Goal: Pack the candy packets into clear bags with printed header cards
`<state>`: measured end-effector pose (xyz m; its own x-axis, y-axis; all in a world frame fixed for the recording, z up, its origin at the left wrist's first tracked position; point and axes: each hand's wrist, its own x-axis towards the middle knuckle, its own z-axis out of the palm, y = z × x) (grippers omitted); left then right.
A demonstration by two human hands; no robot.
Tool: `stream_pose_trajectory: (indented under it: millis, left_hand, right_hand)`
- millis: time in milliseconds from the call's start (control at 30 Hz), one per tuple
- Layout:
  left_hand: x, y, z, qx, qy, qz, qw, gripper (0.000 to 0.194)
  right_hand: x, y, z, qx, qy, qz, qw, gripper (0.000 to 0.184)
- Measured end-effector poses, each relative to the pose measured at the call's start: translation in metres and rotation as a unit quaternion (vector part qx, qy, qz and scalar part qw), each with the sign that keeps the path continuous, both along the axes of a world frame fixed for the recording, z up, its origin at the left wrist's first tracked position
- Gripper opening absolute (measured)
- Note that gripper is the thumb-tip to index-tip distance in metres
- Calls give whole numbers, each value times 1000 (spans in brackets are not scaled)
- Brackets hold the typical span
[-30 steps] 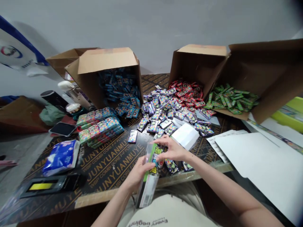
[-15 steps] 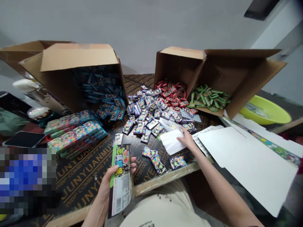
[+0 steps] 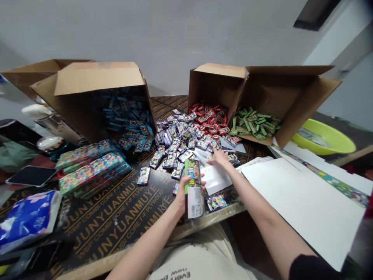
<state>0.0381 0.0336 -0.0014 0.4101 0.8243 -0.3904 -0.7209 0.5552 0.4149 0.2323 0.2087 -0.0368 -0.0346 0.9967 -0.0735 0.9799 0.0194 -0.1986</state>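
My left hand (image 3: 181, 194) is closed around a flat black-and-green printed candy package (image 3: 194, 200), held upright over the table's front edge. Its lower part carries a white label with a barcode. Out ahead, my right hand (image 3: 220, 158) reaches to the near side of a heap of small purple-and-black candy packets (image 3: 175, 146). Its fingers look spread and stretched forward, by some clear plastic. Under that wrist lies a white sheet (image 3: 217, 179). One loose packet (image 3: 216, 202) rests near the table edge; others are partly hidden behind the held package.
Cardboard boxes on their sides hold blue packets (image 3: 128, 112), red packets (image 3: 211, 116) and green packets (image 3: 253, 122). Stacked printed packs (image 3: 93, 171), a phone (image 3: 31, 175) and a tissue pack (image 3: 29, 219) lie left. White card sheets (image 3: 303, 206) and a yellow-green basin (image 3: 338, 136) are right.
My left hand has moved right with the candy package, now in front of the loose packets. My right hand has moved forward and left, from the white sheet to the heap.
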Motion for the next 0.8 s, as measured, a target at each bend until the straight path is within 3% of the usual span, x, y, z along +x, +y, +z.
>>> stream_pose_trajectory:
  millis: [67,167,267,400,633,800]
  left_hand:
    - [20,15,-13,-61,15,-32,998,54]
    - [30,24,-27,-109,34,-50,992,50]
    - [28,23,-32,-113,43,-50,991,44]
    - [28,18,-31,-122,58,-47,990,39]
    - [31,16,-33,-121,71,-39,989,40]
    - [30,18,-35,-117,68,-36,990,41]
  right_hand:
    - [-1,11,0,-27,-7,-11,1000,66]
    - [7,21,2,-69,0,-3,998,45]
    - [17,28,6,-103,14,17,994,30]
    - [25,33,11,-107,26,36,993,30]
    - [21,24,25,18,36,38,998,22]
    - [39,8,68,155,44,11,987,24]
